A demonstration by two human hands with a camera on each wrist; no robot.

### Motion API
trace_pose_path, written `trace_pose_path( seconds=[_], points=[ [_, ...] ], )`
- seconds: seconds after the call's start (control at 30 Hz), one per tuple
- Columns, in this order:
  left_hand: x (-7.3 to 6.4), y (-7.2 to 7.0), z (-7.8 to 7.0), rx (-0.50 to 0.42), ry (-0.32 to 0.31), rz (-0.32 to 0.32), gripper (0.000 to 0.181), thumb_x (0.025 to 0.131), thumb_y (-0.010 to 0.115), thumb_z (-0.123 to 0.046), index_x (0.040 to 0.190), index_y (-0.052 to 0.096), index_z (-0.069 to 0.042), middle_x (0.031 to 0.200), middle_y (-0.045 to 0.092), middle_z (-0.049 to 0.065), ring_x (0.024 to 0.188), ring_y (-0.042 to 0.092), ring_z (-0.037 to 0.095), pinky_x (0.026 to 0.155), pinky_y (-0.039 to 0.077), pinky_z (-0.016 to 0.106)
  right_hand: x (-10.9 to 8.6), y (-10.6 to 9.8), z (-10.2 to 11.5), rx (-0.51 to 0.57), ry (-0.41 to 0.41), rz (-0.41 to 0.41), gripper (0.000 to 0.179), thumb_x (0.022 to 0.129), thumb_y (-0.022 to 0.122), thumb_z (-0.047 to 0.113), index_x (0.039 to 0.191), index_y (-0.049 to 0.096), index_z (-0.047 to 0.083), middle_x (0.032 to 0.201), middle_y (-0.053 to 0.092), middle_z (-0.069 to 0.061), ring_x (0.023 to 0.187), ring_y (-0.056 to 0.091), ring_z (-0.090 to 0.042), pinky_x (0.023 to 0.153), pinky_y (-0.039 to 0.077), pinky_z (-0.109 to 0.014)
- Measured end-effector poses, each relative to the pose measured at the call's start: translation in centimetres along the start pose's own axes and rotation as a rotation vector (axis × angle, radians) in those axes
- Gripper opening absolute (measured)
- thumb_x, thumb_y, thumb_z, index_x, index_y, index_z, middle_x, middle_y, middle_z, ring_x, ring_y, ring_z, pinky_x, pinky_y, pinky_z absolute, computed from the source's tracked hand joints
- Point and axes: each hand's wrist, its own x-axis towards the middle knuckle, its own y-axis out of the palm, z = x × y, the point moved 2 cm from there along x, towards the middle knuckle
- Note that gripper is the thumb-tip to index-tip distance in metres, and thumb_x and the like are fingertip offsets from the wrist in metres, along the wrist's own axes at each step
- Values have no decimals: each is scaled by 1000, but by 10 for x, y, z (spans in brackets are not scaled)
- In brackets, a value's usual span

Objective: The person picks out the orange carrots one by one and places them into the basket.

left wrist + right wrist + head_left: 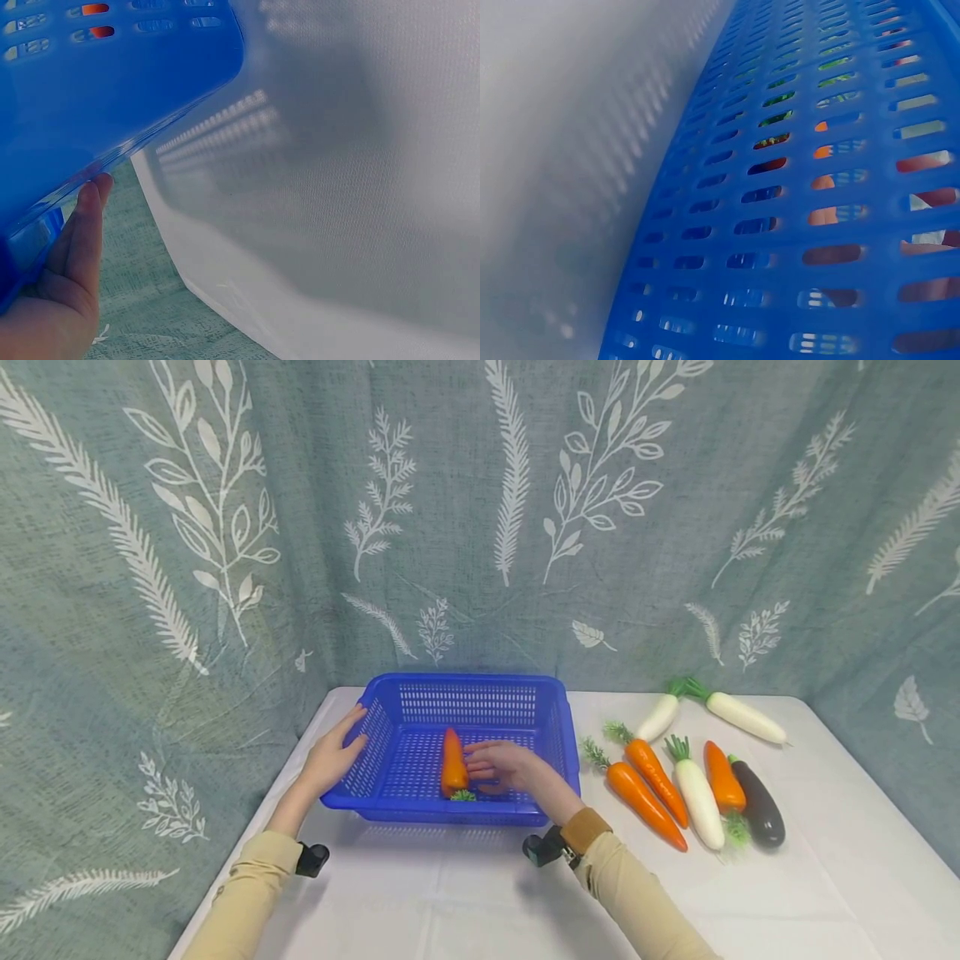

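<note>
A blue plastic basket [468,817] with slotted walls stands at the back of the table. Inside it lies one orange toy carrot [453,766], tip toward the back and green leaves toward the front wall. My right hand [513,767] reaches over the basket's right front corner, its fingers loosely bent right at the carrot's right side. At the left rim, my left hand [331,755] rests with fingers stretched and thumb spread; in the left wrist view its fingertips [96,187] meet the rim's edge. Through the slots in the right wrist view, patches of orange and green show.
Right of the basket lie two long carrots [647,805], a shorter carrot [723,779], a dark eggplant [759,802] and several white radishes [701,802]. A leaf-patterned curtain [465,527] hangs behind the white table [435,893].
</note>
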Motion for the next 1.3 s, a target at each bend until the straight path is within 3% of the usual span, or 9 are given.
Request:
trace_pose_path(
  seconds=[0.3,0.63,0.9,1.07,1.3],
  points=[
    [6,1,3,44,-26,18,51,102,44,-12,149,32,4,157,24,21,139,26,47,110,24,62,0,-1,1,13,-12,0,38,98,54,6,136,53,-2,100,64,-10,91,61,-21,93,48,-42],
    [0,3,1,21,-19,23,50,103,44,-11,148,32,6,156,24,23,140,24,46,111,22,60,-8,-5,-1,10,-93,-43,39,99,53,8,136,51,-3,128,58,-23,107,60,-30,96,48,-44],
    [1,3,2,28,-31,22,50,103,43,-12,149,32,5,157,24,22,139,25,47,110,23,62,-22,-12,1,22,-175,13,42,98,52,7,138,48,-5,131,53,-27,107,60,-33,94,50,-42],
    [2,2,3,31,-33,25,50,102,43,-12,149,31,5,157,23,22,139,25,47,110,23,62,-27,-17,2,41,-239,31,46,98,53,6,141,43,-5,132,51,-30,119,54,-40,98,47,-46],
    [3,1,0,30,-31,28,50,102,43,-11,148,32,6,156,23,23,139,25,47,110,23,62,-36,-28,4,42,-341,80,44,99,53,8,140,44,-4,134,48,-31,123,52,-42,102,43,-51]
  ],
)
